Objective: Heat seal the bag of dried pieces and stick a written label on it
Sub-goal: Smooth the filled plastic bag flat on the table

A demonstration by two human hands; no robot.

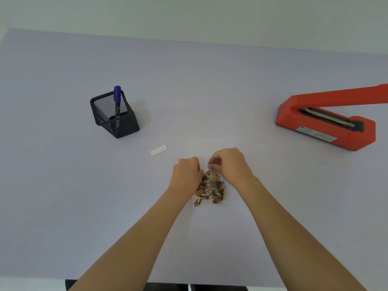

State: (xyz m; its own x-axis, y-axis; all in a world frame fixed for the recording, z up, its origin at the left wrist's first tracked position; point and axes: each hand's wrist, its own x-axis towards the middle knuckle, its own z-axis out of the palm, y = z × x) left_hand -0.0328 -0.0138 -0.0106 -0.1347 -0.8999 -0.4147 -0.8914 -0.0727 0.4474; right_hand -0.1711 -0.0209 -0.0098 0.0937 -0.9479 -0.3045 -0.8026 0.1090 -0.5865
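A clear plastic bag of brown dried pieces [211, 189] lies on the table in front of me, its empty transparent upper part stretching away from me. My left hand [186, 172] rests on the bag's left side with fingers curled on it. My right hand [230, 164] pinches the clear plastic just above the pieces. A small white label [158, 150] lies flat to the left of the bag. A blue pen [117, 101] stands in a black mesh holder [114, 114] at the left. The red heat sealer [327, 120] sits at the right with its arm raised.
The pale lilac table [63, 185] spreads wide around the hands. Its near edge runs along the bottom of the view, and a wall stands behind its far edge. The sealer's arm reaches out past the right frame edge.
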